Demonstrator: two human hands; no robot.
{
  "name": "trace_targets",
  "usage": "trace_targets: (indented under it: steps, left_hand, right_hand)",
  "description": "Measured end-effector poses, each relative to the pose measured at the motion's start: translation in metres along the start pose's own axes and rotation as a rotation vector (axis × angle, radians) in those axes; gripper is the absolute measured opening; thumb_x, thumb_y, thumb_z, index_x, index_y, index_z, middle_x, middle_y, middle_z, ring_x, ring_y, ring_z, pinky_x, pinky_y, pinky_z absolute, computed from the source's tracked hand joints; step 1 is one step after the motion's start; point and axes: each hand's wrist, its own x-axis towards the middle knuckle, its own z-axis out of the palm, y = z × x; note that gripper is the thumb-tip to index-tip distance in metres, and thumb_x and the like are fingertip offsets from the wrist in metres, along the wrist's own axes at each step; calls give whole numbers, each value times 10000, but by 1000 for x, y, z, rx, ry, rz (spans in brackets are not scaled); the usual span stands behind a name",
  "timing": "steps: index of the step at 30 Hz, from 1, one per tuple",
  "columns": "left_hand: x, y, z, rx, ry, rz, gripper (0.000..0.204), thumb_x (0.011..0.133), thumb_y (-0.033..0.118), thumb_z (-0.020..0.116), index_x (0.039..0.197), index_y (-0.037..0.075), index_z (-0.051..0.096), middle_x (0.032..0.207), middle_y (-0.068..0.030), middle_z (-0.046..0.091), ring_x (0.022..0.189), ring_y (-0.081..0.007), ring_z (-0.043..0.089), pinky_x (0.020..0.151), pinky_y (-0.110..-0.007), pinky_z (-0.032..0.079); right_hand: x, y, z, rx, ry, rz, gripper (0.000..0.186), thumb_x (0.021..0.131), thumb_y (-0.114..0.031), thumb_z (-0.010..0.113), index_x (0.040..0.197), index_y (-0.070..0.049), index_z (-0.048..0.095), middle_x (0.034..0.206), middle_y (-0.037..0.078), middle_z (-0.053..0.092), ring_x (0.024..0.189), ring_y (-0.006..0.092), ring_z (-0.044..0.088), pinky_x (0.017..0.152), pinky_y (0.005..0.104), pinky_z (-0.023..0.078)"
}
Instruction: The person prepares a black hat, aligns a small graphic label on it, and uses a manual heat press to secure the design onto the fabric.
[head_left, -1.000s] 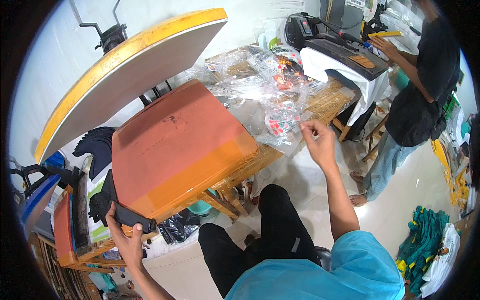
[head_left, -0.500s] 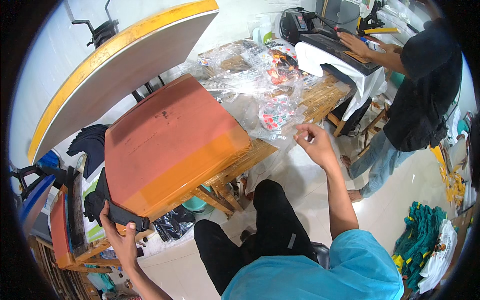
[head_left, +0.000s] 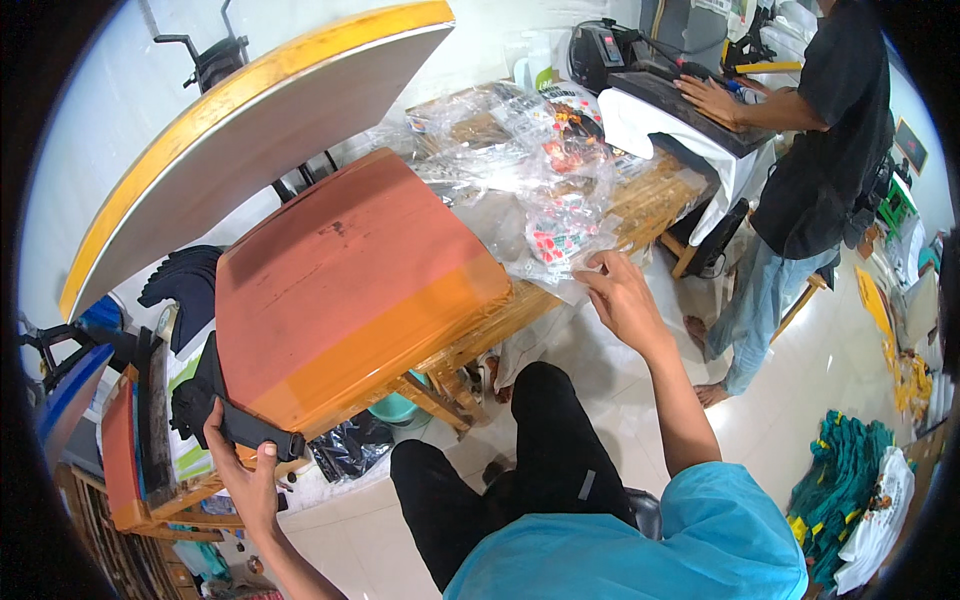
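Note:
At the near left corner of the padded red-orange board (head_left: 350, 270), my left hand (head_left: 245, 475) grips a flat black strap-like piece (head_left: 255, 428), its thumb and forefinger at either side. The strap runs up to a bunched black cloth (head_left: 195, 405) beside the board. My right hand (head_left: 625, 305) is over the board's right side, thumb and forefinger pinched at the edge of a loose clear plastic sheet (head_left: 560, 270). Whether the plastic is between those fingertips cannot be made out. Clear bags with printed white pieces (head_left: 565, 215) lie just beyond.
A large yellow-edged plate (head_left: 270, 130) hangs tilted above the board. Black folded cloths (head_left: 185, 285) lie at its left. At the far right a co-worker (head_left: 815, 170) stands with a hand on a dark press (head_left: 690, 110). Green garments (head_left: 840, 490) are piled on the floor.
My right hand has moved slightly left and down to the plastic's edge. My left hand keeps its hold on the black strap. The co-worker has straightened and shifted a little; the view has turned slightly.

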Motion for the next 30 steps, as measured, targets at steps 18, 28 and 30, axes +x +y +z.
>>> trace_targets:
  steps: [18, 28, 30]
  left_hand:
    - [-3, 10, -9, 61, 49, 41, 1008, 779, 423, 870, 1569, -58, 470, 1551, -214, 535, 1464, -345, 496, 1273, -466, 341]
    - [1, 18, -3, 133, 64, 71, 1076, 704, 456, 994, 1480, -105, 502, 1391, -264, 570, 1370, -421, 548, 1188, -481, 441]
    - [4, 21, -4, 124, 68, 81, 1089, 692, 476, 998, 1468, -108, 506, 1377, -266, 569, 1357, -422, 554, 1175, -481, 451]
  right_hand:
    - [34, -63, -44, 1042, -127, 376, 99, 998, -36, 800, 1076, -19, 740, 1002, -8, 740, 900, 67, 662, 818, 235, 524]
    - [165, -257, -49, 929, -675, -332, 164, 989, 42, 743, 1145, -9, 754, 1049, 48, 776, 950, 105, 718, 846, 275, 588]
    - [194, -291, -27, 851, -802, -500, 168, 992, 18, 746, 1159, -3, 749, 1032, 48, 781, 930, 109, 723, 847, 283, 585]
